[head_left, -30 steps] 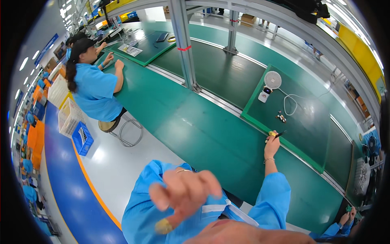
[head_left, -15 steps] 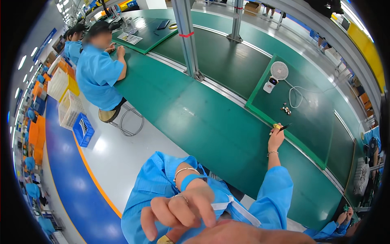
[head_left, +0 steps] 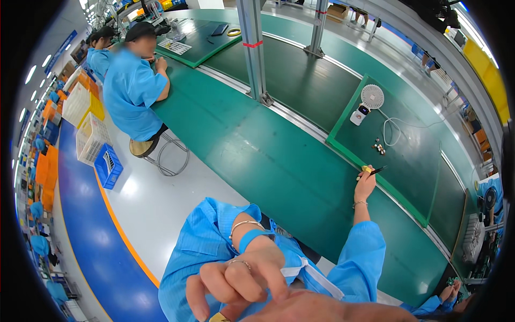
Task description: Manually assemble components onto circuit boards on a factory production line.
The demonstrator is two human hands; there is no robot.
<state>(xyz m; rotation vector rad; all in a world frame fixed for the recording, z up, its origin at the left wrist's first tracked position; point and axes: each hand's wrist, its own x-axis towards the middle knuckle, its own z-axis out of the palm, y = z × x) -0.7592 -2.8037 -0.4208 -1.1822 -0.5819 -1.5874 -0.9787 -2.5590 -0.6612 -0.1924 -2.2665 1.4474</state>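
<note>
My left hand (head_left: 244, 276) is raised close to me at the bottom of the view, its fingers loosely bent and apart, nothing visible between them. A blue band (head_left: 251, 239) and a bracelet circle that wrist. Farther right, my right hand (head_left: 365, 185) rests at the green edge of the work mat (head_left: 410, 177). It grips a thin black pen-like tool (head_left: 379, 170) that points right; its exact kind is too small to tell. Yellow covers (head_left: 368, 168) show on the fingertips. Beyond that hand lies a small cluster of dark, white and brownish parts (head_left: 379, 146).
A white fan (head_left: 372, 96) with a pale cable (head_left: 387, 131) stands on the mat. A metal post (head_left: 252, 53) rises from the green table (head_left: 257, 155). At far left, a co-worker in blue (head_left: 131, 88) sits near crates (head_left: 94, 140). Another person's hands (head_left: 450, 291) show at lower right.
The view has shifted slightly. Both my hands keep nearly the same pose, the right one still gripping the black tool.
</note>
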